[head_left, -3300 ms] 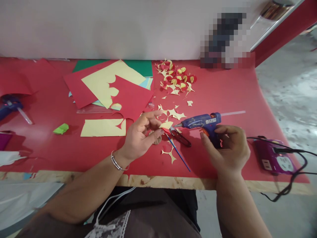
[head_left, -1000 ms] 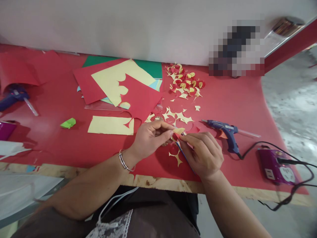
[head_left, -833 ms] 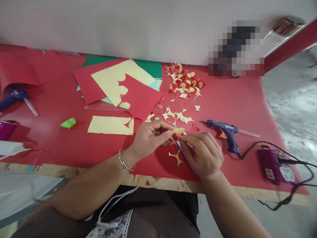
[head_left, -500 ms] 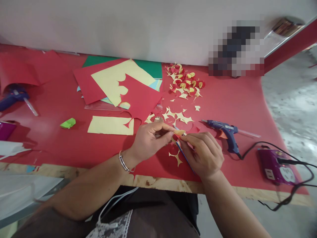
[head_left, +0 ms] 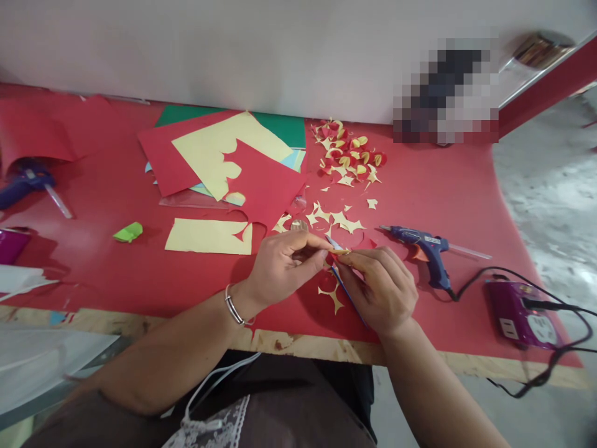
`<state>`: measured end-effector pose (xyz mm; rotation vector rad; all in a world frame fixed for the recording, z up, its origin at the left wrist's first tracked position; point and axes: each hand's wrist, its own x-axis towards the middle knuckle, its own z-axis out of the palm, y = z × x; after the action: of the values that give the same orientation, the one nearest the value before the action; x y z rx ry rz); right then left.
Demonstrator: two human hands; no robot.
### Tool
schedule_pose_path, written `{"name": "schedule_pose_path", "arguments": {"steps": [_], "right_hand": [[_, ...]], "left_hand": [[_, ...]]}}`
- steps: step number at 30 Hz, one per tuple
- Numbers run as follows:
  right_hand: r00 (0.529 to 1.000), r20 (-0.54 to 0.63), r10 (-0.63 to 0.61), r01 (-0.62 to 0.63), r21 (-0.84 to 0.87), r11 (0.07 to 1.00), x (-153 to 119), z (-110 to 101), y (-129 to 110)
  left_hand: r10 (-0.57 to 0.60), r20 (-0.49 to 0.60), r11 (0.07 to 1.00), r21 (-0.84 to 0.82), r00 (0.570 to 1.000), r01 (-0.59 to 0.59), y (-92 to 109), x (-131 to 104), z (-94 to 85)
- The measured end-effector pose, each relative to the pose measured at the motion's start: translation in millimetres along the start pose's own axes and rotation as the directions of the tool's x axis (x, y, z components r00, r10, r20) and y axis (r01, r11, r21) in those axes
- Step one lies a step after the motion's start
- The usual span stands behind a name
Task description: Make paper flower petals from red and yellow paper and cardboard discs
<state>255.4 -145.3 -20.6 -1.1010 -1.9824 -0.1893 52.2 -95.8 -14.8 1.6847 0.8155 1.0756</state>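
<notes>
Between my fingertips is a small yellow and red paper piece (head_left: 340, 252), seen nearly edge-on. My left hand (head_left: 290, 264) pinches its left end with thumb and forefinger. At the other end, my right hand (head_left: 380, 283) is closed on it with the fingertips. Under the hands lies a blue-handled tool with a pale blade (head_left: 333, 244), partly covered by my fingers and palm. A yellow paper scrap (head_left: 336, 302) rests on the red table covering just below the hands, and more yellow offcuts (head_left: 342, 221) lie above them.
A blue glue gun (head_left: 426, 246) lies to the right, its cable running to a purple power box (head_left: 520, 314). Red and yellow folded pieces (head_left: 354, 152) are heaped at the back. Coloured sheets (head_left: 200, 155) and a green scrap (head_left: 128, 233) lie left; another glue gun (head_left: 30, 179) is far left.
The paper piece has turned from showing its yellow face to nearly edge-on. My right hand has shifted slightly left; my left hand is almost still.
</notes>
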Motion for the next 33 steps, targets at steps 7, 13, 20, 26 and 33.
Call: {"name": "schedule_pose_path", "arguments": {"steps": [7, 13, 20, 26, 33], "right_hand": [[1.0, 0.006, -0.005, 0.005, 0.005, 1.0, 0.1, -0.6, 0.0], [1.0, 0.03, -0.001, 0.0, 0.012, 1.0, 1.1, 0.1, -0.6], [0.999, 0.041, 0.013, -0.014, 0.014, 1.0, -0.6, 1.0, 0.8], [0.998, 0.028, 0.052, -0.052, -0.021, 0.998, -4.6, 2.6, 1.9], [0.986, 0.024, 0.162, -0.161, -0.04, 0.986, -4.9, 5.7, 0.8]], "left_hand": [[0.043, -0.018, 0.997, 0.06, 0.999, -0.042, -1.0, 0.0, 0.3], [0.085, 0.024, 0.99, 0.113, 0.996, -0.087, -0.5, 2.0, -1.2], [0.126, 0.073, 0.979, 0.153, 0.989, -0.136, -0.2, 4.0, -4.1], [0.066, 0.084, 0.992, 0.1, 0.994, -0.074, -3.0, 4.7, -3.2], [-0.007, 0.102, 1.0, 0.024, 0.995, 0.005, -1.8, 5.9, -3.8]]}}
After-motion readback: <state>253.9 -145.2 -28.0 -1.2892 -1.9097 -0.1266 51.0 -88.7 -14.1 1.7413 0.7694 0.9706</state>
